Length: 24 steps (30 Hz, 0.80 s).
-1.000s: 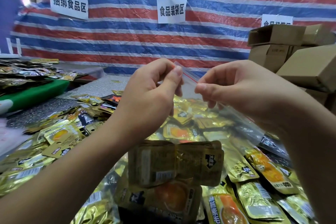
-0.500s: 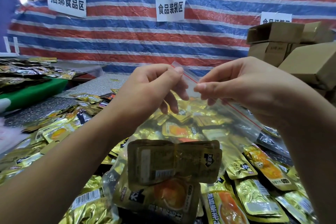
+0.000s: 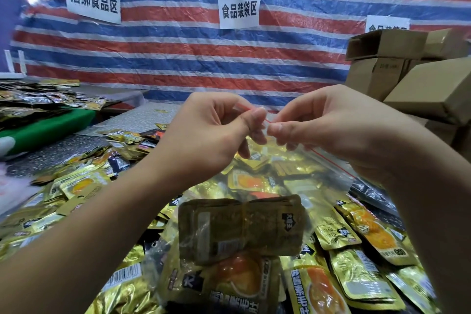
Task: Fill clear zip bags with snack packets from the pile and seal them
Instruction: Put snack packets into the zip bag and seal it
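Both hands, the left hand (image 3: 211, 132) and right hand (image 3: 331, 122), pinch the red-lined top edge of the clear bag (image 3: 328, 176) held above the packet pile (image 3: 356, 262); thin, limp and slippery, loaded with packets (image 3: 239, 227), it is probably best gripped at that stiffer zip strip.

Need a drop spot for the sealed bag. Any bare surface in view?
Bare patch: the grey speckled tabletop, between the green board and the edge of the snack packet pile; another grey strip behind the left hand, toward the striped tarp. Crowded: everything under both hands, and the cardboard boxes fill the right.
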### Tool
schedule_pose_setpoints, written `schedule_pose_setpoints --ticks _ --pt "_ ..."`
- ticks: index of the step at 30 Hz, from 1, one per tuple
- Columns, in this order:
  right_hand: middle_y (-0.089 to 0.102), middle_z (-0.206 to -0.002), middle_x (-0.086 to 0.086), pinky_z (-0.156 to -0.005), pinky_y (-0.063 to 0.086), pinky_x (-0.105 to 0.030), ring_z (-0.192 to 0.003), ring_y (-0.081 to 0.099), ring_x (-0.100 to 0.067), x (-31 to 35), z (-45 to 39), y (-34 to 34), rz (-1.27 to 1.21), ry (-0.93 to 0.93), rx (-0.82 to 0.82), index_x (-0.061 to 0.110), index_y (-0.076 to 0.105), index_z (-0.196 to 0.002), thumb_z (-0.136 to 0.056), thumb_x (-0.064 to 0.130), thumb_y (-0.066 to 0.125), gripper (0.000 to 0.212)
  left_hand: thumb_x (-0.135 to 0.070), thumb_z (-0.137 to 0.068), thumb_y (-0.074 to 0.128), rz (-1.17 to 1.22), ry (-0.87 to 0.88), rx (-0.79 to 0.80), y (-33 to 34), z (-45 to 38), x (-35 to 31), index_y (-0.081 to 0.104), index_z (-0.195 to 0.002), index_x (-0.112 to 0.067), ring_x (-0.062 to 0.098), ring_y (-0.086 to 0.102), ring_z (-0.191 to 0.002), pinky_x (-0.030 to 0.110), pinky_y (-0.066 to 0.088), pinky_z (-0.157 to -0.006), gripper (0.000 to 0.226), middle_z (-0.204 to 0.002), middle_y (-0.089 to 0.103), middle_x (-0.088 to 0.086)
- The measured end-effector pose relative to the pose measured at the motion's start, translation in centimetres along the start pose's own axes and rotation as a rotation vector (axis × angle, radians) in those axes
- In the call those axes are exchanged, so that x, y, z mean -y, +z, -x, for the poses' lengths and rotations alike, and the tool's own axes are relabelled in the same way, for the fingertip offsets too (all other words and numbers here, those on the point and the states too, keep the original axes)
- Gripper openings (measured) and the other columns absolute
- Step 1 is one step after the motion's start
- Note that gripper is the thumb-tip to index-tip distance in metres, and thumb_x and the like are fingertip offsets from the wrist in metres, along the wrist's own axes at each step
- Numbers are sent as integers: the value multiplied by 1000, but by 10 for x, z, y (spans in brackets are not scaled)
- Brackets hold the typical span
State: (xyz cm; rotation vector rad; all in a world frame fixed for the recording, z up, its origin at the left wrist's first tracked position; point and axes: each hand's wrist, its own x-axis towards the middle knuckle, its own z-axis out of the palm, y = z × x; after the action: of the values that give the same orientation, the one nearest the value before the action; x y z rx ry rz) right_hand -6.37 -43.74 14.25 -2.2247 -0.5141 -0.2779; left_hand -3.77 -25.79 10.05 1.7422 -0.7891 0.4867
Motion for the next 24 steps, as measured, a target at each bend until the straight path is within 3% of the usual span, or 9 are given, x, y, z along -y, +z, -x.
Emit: schedule_pose_setpoints --ticks 3,6,8,16,20,24 --pt "72 -68 8 -66 52 -28 -62 64 -4 -1 -1 4 72 7 -45 22 76 -72 -83 35 75 17 -20 -95 60 -31 11 -14 2 0 0 71 -78 -14 10 62 -52 13 42 -49 21 -70 73 -1" --pt "67 -69 19 -49 46 -16 -58 60 0 -2 -2 11 246 -62 -120 28 68 -72 -90 38 68 21 -20 -96 61 -68 37 -98 3 0 -1 72 -77 -14 10 62 -51 14 44 -49 23 -69 72 -2" --pt "66 -69 20 -44 43 -16 -54 57 0 -1 -1 14 290 -113 -170 28 64 -73 -92 37 66 22 -21 -95 62 -105 74 -168 1 0 -5 71 -75 -17 9 63 -52 15 45 -49 22 -68 71 -4" --pt "64 -67 20 -51 43 -17 -55 54 1 1 1 4 306 -157 -173 26 63 -75 -93 36 65 21 -24 -96 62 -183 168 -356 -4 2 -17 70 -72 -17 14 64 -55 27 51 -51 26 -65 69 -1" --pt "66 -69 12 -54 44 -17 -59 55 3 -2 3 -3 321 -151 -181 27 64 -74 -92 36 66 20 -26 -98 60 -153 154 -433 -15 0 -18 70 -73 -15 11 62 -53 18 44 -50 29 -66 70 1" --pt "66 -70 14 -54 43 -14 -58 55 2 -7 3 -6 325 -131 -175 26 65 -75 -92 34 66 19 -28 -98 60 -148 163 -498 -22 -4 -13 70 -73 -17 12 62 -54 25 50 -55 29 -68 70 -1"
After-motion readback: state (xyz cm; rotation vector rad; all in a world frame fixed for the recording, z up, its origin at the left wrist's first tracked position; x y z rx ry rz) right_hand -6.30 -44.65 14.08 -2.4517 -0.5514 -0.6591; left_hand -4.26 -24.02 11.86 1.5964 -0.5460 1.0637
